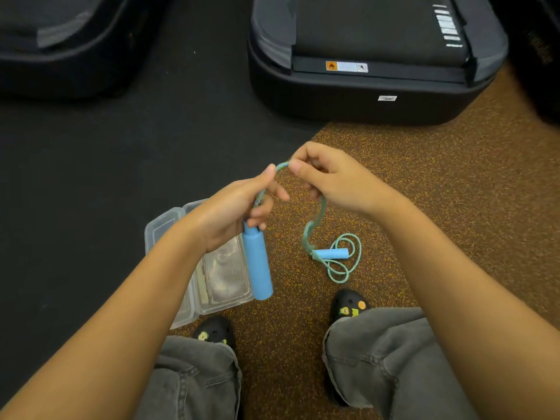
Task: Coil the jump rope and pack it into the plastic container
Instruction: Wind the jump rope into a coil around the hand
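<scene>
My left hand (pixel 239 207) grips the teal jump rope just above one blue foam handle (pixel 257 265), which hangs down from it. My right hand (pixel 327 177) pinches the same rope (pixel 315 225) a little farther along, so a short arc spans between my thumbs. From my right hand the rope drops to the floor, where the second blue handle (pixel 330 254) lies inside a few loose loops. The clear plastic container (pixel 218 280) lies open on the floor under my left wrist, its lid (pixel 162 225) folded out to the left.
I am crouched on speckled brown flooring (pixel 454 192), with black matting to the left. A black treadmill base (pixel 363 86) stands ahead, another dark machine at the far left. My knees and black clogs (pixel 348 307) are just below the rope.
</scene>
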The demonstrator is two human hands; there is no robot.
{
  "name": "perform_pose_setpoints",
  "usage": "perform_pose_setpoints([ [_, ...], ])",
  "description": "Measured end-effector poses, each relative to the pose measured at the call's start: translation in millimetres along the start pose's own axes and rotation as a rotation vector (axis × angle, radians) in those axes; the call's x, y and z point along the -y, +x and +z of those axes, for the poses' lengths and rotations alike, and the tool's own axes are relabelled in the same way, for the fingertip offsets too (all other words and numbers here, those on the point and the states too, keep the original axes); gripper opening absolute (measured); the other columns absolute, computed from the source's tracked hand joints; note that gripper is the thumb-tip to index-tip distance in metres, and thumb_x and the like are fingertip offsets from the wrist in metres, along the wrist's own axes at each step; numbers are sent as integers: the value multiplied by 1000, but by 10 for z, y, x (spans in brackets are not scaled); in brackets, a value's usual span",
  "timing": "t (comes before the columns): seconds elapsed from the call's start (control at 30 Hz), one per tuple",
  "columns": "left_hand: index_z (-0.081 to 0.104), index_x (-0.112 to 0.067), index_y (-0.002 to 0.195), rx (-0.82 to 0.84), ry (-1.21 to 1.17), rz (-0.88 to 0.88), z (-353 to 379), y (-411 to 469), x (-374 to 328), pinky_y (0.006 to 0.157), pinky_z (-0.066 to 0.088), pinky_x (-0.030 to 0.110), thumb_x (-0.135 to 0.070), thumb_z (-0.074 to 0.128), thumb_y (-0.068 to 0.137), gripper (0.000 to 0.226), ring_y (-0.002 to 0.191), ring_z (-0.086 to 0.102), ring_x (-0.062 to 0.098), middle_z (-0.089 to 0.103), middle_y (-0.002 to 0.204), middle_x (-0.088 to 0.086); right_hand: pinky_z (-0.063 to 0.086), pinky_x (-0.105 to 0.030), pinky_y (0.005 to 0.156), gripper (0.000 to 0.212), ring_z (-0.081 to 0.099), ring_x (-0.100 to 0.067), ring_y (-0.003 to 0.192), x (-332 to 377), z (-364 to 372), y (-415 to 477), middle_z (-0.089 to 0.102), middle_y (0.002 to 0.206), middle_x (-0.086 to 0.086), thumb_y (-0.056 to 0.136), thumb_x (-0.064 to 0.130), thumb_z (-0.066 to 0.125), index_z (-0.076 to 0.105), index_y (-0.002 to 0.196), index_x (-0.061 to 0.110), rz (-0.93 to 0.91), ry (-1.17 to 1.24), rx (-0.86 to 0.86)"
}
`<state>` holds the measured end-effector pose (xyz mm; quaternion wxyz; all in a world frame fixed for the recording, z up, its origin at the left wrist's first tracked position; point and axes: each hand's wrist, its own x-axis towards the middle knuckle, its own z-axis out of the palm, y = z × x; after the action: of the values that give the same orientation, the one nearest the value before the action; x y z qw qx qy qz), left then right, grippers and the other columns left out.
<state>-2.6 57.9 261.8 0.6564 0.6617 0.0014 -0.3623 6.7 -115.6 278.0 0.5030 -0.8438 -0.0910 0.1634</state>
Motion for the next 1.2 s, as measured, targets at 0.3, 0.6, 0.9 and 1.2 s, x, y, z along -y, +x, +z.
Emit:
perform_pose_setpoints([
  [0.3,63,-22,74,142,-184,30,-53,-18,-44,48,28,19,-44,47,86,30,46,32,6,41,56,-4,44,-35,67,9,51,-23,65,25,67,22,63,73,-14,87,24,60,62,92,15,-110,-48,-1],
  [0.6,61,-16,56,165,-140,51,-12,2,-35,58,33,24,-48,45,86,47,51,40,10,49,51,-5,41,-34,63,9,49,-13,62,48,87,30,55,64,3,87,20,60,52,90,20,-135,-9,-21],
  [0.9,69,-16,58,326,-127,-6,5,-23,-41,41,25,14,-46,47,82,44,33,24,1,34,33,-8,34,-23,56,8,41,-8,56,65,143,14,52,61,-1,88,21,56,53,81,20,-124,-56,20],
  [1.2,73,-17,63,302,-579,110,-88,-35,-141,41,23,15,-43,29,89,57,32,19,5,32,25,-10,30,-23,53,45,40,-1,43,-16,-19,12,41,53,9,95,47,35,55,66,19,44,-264,85],
])
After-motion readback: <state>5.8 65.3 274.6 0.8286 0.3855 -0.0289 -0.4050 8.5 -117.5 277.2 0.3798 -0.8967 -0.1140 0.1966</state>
